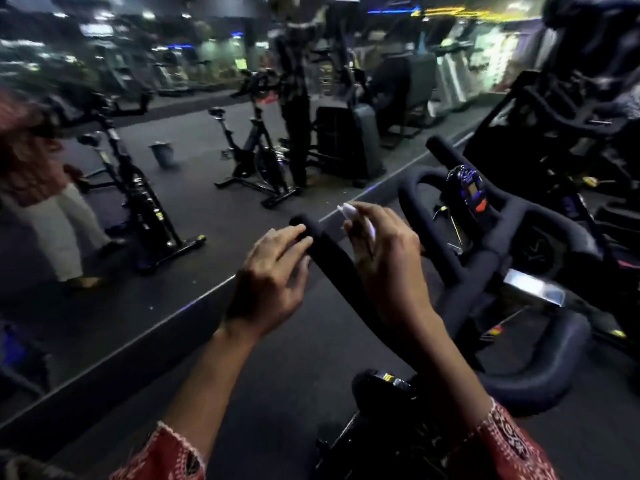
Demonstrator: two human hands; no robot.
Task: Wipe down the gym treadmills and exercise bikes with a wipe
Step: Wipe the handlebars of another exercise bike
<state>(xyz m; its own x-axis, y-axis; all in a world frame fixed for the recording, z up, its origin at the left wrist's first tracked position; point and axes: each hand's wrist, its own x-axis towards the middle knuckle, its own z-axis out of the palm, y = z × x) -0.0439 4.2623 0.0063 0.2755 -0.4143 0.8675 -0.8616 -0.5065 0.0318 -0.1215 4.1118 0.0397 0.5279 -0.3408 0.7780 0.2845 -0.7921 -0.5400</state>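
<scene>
Hands apart, one on each side of the handlebar (pixel 332 265) horn nearest me. Left hand (pixel 273 278): fingers loosely extended, fingertips touching the rounded end of that horn from its left; nothing held. Right hand (pixel 384 251): just right of the same horn, thumb and fingers pinching a small folded white wipe (pixel 353 213), which sticks up past my fingertips. Cannot tell whether the wipe touches the foam; it looks just clear of the horn's end.

Handlebar is black, padded and looped. Small console (pixel 467 188) with blue and orange marks sits inside the loop, beyond my right hand. Both my sleeves (pixel 509 441) are red with a pale pattern, below the handlebar in view.

Left of the handlebar, well apart: two other exercise bikes (pixel 256 150) on dark flooring, a dark bucket (pixel 162 154) between them, and a person in a red top and pale trousers (pixel 41 188) at the far left. Background blurred.
</scene>
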